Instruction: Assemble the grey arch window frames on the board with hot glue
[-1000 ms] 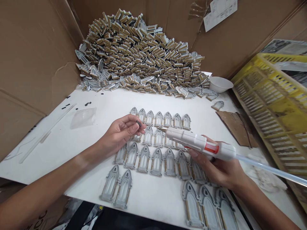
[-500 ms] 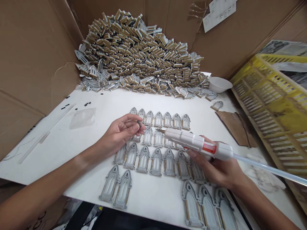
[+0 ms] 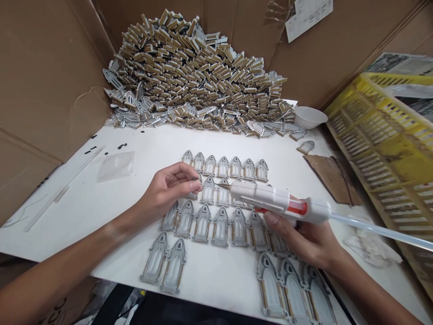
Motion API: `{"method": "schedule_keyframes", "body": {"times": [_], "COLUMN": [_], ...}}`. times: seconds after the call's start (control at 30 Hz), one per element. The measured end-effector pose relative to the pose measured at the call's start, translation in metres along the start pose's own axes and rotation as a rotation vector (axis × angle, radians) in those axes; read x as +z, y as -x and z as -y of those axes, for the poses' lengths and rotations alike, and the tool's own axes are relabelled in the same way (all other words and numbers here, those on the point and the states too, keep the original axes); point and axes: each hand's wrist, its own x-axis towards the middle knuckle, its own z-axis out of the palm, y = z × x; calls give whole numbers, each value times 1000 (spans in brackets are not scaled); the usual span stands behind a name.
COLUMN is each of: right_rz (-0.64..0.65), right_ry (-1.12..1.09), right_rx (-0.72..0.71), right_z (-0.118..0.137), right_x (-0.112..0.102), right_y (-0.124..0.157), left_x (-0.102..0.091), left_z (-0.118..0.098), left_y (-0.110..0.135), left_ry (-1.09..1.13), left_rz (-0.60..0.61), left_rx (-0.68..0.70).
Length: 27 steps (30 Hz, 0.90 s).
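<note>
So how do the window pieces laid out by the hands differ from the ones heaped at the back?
The laid-out window pieces lie flat, face up, in neat rows; the heaped pieces sit stacked mostly on edge, showing tan sides. The laid-out ones are few, the heap holds many. Both share the grey arched window shape.

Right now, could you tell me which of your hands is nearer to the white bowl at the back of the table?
Right. The right hand, gripping the glue gun, lies nearer the white bowl; the left hand sits farther across the table.
</note>
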Motion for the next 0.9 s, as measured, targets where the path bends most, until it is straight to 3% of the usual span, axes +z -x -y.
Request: {"method": "schedule_keyframes", "body": {"times": [0.43, 0.9], "right_rz": [21, 105], "right_ry": [-133, -21], "right_rx": [-2, -31], "right_z": [11, 8], "right_x": [5, 2], "right_y": [-3, -3], "left_x": [0, 0], "left_z": [7, 10], "left_y": [3, 3], "left_ry": [-70, -91], "left_rz": [35, 73], "left_rx": [19, 49]}}
